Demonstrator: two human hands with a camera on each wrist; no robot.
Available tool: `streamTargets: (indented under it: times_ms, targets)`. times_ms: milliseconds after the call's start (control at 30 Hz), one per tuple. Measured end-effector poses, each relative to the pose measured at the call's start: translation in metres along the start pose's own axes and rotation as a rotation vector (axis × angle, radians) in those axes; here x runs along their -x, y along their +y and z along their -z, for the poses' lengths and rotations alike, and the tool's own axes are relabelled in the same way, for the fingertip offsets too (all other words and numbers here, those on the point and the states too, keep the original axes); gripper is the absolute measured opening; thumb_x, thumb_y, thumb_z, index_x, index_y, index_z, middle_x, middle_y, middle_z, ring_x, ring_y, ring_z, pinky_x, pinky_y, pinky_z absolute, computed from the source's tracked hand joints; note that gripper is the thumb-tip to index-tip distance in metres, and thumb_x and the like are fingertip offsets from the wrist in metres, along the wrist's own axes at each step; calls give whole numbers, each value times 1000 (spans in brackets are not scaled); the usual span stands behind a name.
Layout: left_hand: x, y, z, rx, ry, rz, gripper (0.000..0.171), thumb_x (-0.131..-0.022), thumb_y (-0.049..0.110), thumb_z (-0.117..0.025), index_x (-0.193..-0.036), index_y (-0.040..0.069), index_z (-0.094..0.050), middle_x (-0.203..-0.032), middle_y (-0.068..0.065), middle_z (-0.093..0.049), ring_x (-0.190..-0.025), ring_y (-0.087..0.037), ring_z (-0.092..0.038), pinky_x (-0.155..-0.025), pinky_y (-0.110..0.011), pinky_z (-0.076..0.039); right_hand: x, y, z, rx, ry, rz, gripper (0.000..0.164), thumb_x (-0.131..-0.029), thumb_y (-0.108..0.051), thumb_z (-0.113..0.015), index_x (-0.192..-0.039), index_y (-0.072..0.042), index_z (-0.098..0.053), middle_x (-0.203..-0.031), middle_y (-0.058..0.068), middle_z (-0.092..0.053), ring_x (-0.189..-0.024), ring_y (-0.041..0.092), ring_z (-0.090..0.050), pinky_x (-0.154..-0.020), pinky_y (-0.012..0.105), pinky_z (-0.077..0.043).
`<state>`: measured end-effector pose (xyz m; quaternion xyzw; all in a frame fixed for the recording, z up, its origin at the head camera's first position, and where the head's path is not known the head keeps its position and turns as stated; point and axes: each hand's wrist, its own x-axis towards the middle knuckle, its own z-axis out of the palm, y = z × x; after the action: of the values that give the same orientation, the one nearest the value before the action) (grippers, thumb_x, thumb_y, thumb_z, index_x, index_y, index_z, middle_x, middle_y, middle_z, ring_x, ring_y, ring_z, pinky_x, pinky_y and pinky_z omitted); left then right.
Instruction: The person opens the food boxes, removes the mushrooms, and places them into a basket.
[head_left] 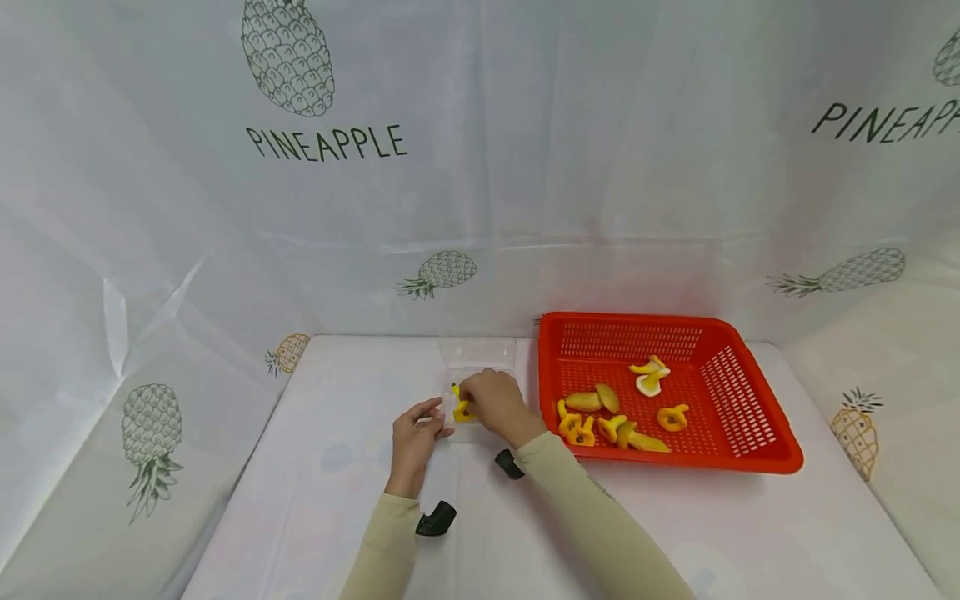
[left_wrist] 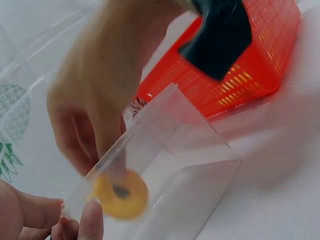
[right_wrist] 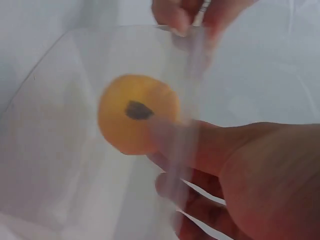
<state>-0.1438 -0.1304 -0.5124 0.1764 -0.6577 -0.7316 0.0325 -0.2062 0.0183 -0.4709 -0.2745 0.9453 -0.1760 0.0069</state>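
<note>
A clear plastic box (head_left: 467,435) with its hinged lid (head_left: 480,352) raised lies on the table. At its left corner my left hand (head_left: 415,440) pinches the wall between thumb and fingers. My right hand (head_left: 497,402) reaches down into the box and holds a yellow chanterelle mushroom (left_wrist: 136,196) with its fingertips. Through the clear wall, in the right wrist view, the chanterelle's round cap (right_wrist: 116,117) shows a dark centre, blurred. Some yellow shows beside the right hand in the head view, but how many mushrooms lie there I cannot tell.
To the right stands a red plastic basket (head_left: 723,412) with slotted walls. Several yellow chanterelles (head_left: 672,417) and brown-capped mushrooms (head_left: 583,402) lie in it. Black wrist mounts (head_left: 437,519) sit by both forearms. A white pineapple-print sheet (head_left: 555,183) hangs behind the table.
</note>
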Motion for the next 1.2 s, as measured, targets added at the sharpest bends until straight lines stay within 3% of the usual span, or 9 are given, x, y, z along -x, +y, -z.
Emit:
streamTargets:
  times_ms: [300, 567, 833, 1200]
  targets:
    - [-1, 1, 3, -16, -6, 3, 37, -101, -9, -60, -138, -16, -60, -108, -14, -55, -83, -19, -62, -73, -24, -65, 39, 8, 32, -15, 243, 8, 12, -84, -15, -91, -94, -16, -84, -90, -2, -78, -83, 19, -64, -75, 32, -57]
    - [-2, 2, 3, -7, -29, -24, 39, -101, -8, -61, -139, -16, -58, -107, -13, -54, -81, -16, -63, -74, -25, -65, 73, 37, 61, -21, 395, 18, 20, -78, -10, -94, -94, -14, -83, -91, -1, -77, -86, 22, -66, -76, 36, -56]
    - [-3, 1, 2, 0, -30, -12, 39, -101, -8, -60, -139, -15, -59, -108, -12, -54, -79, -15, -62, -73, -25, -65, 108, 69, 83, -7, 472, -40, 23, -79, -9, -93, -100, -8, -82, -96, 5, -79, -86, 25, -66, -72, 38, -61]
    - [1, 0, 2, -7, -34, -16, 38, -101, -8, -59, -139, -14, -60, -107, -12, -54, -81, -16, -61, -74, -24, -65, 148, 113, 90, 43, 518, -106, 20, -80, -4, -91, -97, -6, -82, -95, 10, -79, -86, 31, -71, -70, 49, -64]
